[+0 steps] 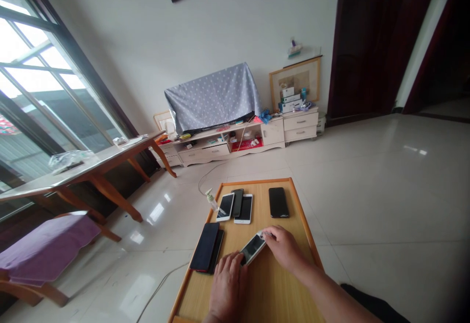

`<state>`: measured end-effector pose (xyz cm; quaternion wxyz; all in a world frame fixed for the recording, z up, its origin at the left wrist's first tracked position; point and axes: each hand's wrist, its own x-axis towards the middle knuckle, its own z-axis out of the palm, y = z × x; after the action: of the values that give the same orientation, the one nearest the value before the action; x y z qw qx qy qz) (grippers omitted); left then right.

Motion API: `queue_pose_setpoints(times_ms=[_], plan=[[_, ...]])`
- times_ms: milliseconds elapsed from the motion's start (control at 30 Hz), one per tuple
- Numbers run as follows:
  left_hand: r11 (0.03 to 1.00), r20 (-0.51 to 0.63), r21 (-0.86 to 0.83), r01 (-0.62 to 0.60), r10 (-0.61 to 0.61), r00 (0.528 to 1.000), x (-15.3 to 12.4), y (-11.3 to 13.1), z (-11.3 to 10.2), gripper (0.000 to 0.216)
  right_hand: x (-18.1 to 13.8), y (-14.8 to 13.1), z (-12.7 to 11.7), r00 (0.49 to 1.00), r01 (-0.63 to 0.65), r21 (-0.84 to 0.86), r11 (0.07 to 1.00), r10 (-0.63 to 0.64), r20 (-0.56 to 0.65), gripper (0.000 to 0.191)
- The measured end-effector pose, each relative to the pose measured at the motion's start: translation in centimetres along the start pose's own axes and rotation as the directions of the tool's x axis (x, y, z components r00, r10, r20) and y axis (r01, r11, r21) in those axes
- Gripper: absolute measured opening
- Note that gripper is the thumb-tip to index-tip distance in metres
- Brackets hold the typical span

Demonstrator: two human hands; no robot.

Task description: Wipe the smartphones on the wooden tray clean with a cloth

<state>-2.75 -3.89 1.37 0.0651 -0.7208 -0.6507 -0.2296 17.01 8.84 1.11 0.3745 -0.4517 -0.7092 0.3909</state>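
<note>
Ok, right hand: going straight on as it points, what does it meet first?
The white-framed smartphone; the right hand already seems to touch its end, though depth is unclear.

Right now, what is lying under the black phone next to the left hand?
Under the black smartphone lies a second dark phone; only a strip along its right edge shows. The rest of it is covered, so its face cannot be seen.

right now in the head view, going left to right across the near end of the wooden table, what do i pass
black rectangular smartphone on another dark phone → left hand → white smartphone → right hand
</note>
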Motion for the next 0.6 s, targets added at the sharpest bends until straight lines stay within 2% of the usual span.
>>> queue_pose_setpoints(times_ms=[233,367,467,567,600], plan=[[0.969,-0.013,-0.204,0.142,-0.148,0.989,-0.5,-0.6,0.6,0.030,0.1,-0.7,-0.6,1.000,0.022,0.155,0.988,-0.022,-0.006,0.035],[0.916,0.012,-0.309,0.258,-0.267,0.963,-0.7,-1.1,0.8,0.033,0.4,-0.3,-0.3,0.999,-0.012,0.242,0.970,0.023,-0.044,0.039],[0.826,0.057,-0.395,0.402,-0.415,0.908,-0.1,-0.8,0.5,0.038,0.8,0.7,0.1,0.992,-0.067,0.299,0.952,0.094,-0.078,0.041],[0.651,0.098,-0.534,0.539,-0.586,0.804,1.2,-0.4,0.4,0.048,1.1,1.6,0.2,0.982,-0.120,0.343,0.932,0.162,-0.096,0.040],[0.621,0.101,-0.547,0.562,-0.617,0.781,1.6,-0.4,0.5,0.053,1.1,1.9,0.1,0.978,-0.134,0.353,0.926,0.181,-0.101,0.040]])
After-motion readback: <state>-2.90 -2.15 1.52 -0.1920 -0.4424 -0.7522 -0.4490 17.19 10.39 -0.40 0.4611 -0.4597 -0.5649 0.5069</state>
